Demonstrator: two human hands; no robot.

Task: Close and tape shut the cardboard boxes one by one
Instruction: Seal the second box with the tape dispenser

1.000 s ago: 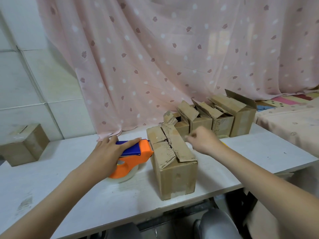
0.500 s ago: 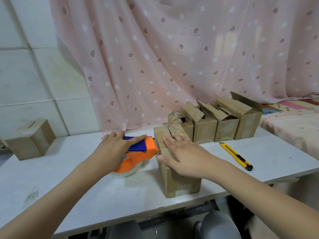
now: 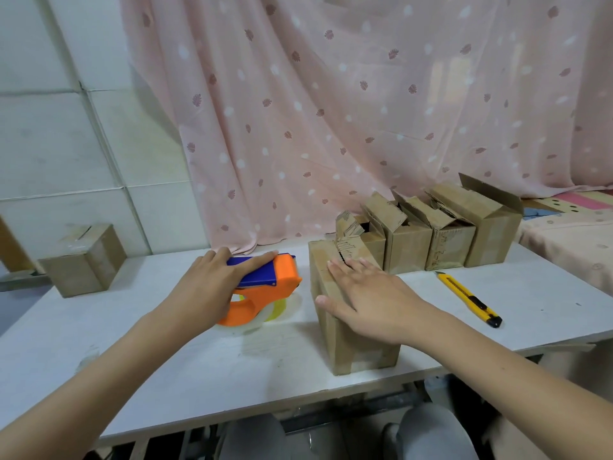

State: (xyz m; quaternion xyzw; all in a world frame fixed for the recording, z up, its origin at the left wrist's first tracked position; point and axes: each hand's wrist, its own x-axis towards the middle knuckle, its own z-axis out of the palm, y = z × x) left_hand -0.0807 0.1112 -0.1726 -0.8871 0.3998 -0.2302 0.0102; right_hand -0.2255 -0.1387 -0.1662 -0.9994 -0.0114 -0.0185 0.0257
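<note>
Right hand (image 3: 368,303) is flat, fingers straight, pressing the flaps of the near cardboard box (image 3: 351,340) at the counter's (image 3: 199,366) front edge. Left hand (image 3: 212,287) is wrapped over the orange tape dispenser (image 3: 265,290) just beside it. I'd keep the flaps pinned while taping across the seam. The open boxes (image 3: 431,240) behind: contents can't be seen.

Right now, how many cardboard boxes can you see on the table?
6. One under the right hand near the front edge; four in a row by the curtain; one far left. Others may be hidden behind.
</note>
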